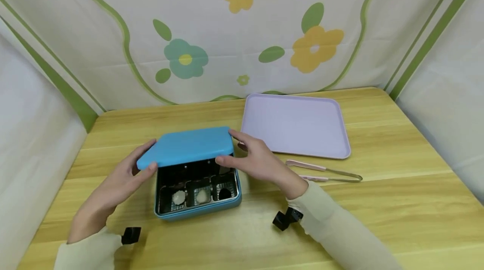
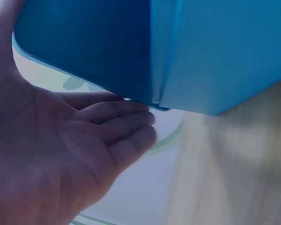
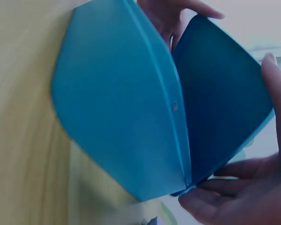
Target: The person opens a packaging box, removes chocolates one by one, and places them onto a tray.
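A blue tin box (image 1: 200,212) stands with its blue lid (image 1: 190,146) tilted up over the back, its front gaping. At the lid's left side, my left hand (image 1: 118,182) holds it, thumb at the front corner and fingers toward the rear. My right hand (image 1: 259,158) grips the opposite side the same way, as the lid's inside (image 3: 220,93) and the fingers show in the right wrist view. Inside the box, a black compartment tray (image 1: 187,189) carries a white round piece (image 1: 179,197), an off-white one (image 1: 202,196) and a dark one (image 1: 224,194).
Behind and right of the box lies a lilac tray (image 1: 295,125). Metal tongs with pink grips (image 1: 342,173) rest on the wooden table (image 1: 234,244), just in front of that tray and beyond my right wrist. A flowered cloth (image 1: 242,34) hangs along the table's back edge.
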Demonstrator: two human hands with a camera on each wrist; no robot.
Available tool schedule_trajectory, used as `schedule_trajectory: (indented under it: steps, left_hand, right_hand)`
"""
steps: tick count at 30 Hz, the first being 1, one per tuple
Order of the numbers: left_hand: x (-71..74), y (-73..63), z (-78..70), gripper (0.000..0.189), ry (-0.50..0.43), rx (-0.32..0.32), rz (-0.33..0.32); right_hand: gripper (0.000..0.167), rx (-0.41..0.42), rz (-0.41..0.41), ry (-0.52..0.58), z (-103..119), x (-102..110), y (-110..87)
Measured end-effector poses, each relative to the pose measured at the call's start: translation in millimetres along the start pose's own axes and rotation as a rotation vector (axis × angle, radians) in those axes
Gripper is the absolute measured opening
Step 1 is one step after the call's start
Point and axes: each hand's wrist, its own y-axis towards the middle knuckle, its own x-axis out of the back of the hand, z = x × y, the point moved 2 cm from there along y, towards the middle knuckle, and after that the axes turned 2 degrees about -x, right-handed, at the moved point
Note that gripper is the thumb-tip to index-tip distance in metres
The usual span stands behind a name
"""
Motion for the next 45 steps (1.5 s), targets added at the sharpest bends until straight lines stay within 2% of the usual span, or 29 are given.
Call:
schedule_trajectory:
  steps: [3, 7, 12, 17, 26, 31, 33, 36, 41, 45]
  left_hand:
    - [2.1, 5.0, -4.0, 0.069, 0.055, 0.072, 0.007]
    - [2.0, 11.8, -9.2, 0.075, -0.002, 0.155, 0.029]
    - [-1.7, 17.1, -9.6, 0.081, -0.059, 0.2, 0.013]
    - [-3.8, 18.4, -6.0, 0.076, -0.079, 0.177, 0.003]
    - [0.3, 17.7, -0.6, 0.08, -0.123, 0.124, 0.041]
    - [2.3, 22.7, -5.3, 0.08, -0.136, 0.071, -0.001]
    - [3.2, 25.0, -9.0, 0.083, -0.131, 0.083, -0.027]
    - [4.2, 28.4, -15.1, 0.088, -0.115, 0.124, -0.052]
    - [6.1, 31.0, -23.4, 0.094, -0.077, 0.178, -0.052]
    - [8.8, 31.9, -25.6, 0.099, -0.067, 0.214, -0.053]
  right_hand:
    - [0.099, -0.068, -0.028, 0.038, 4, 0, 5.6]
    - [0.094, -0.12, -0.066, 0.022, 7, 0, 12.3]
    - [0.096, -0.152, -0.101, 0.011, 6, -2, 16.8]
    - [0.094, -0.175, -0.122, 0.029, 7, -1, 18.8]
    - [0.087, -0.197, -0.16, 0.043, 11, 5, 23.2]
    - [0.069, -0.193, -0.242, 0.03, 13, 9, 25.5]
    - [0.061, -0.185, -0.272, 0.023, 14, 10, 26.2]
    - [0.057, -0.183, -0.305, 0.007, 15, 10, 26.8]
    - [0.061, -0.205, -0.325, 0.005, 14, 11, 27.6]
    - [0.065, -0.199, -0.308, 0.01, 12, 13, 29.0]
